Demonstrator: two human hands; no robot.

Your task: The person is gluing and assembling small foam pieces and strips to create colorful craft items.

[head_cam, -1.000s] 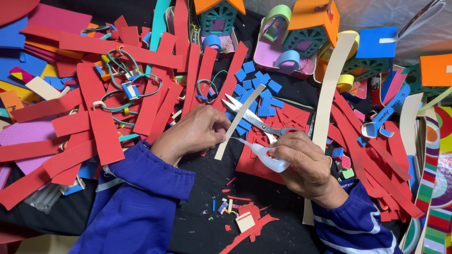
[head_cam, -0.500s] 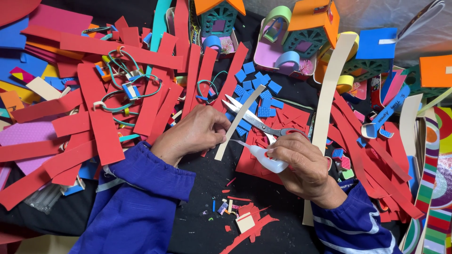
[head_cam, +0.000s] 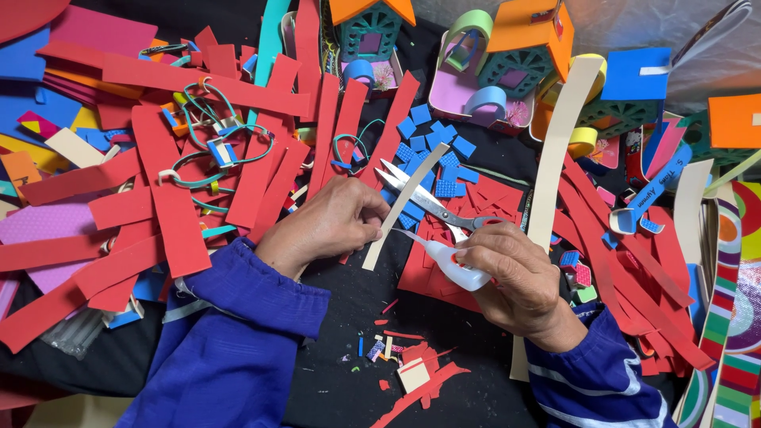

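- A small white plastic glue bottle (head_cam: 453, 266) with a pointed nozzle is gripped by the closed right hand (head_cam: 511, 281), its tip aimed at a narrow cream foam strip (head_cam: 404, 208).
- The strip's lower part is pinched by the closed left hand (head_cam: 333, 224) over the black worktop (head_cam: 341, 380).
- Steel scissors (head_cam: 428, 202) lie open just behind the strip, beside small blue foam squares (head_cam: 440, 150).
- Long red foam strips (head_cam: 182, 230) are spread to the left.

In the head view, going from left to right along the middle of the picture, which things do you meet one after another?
Red foam strips → left hand → cream strip → white glue bottle → right hand → striped paper.
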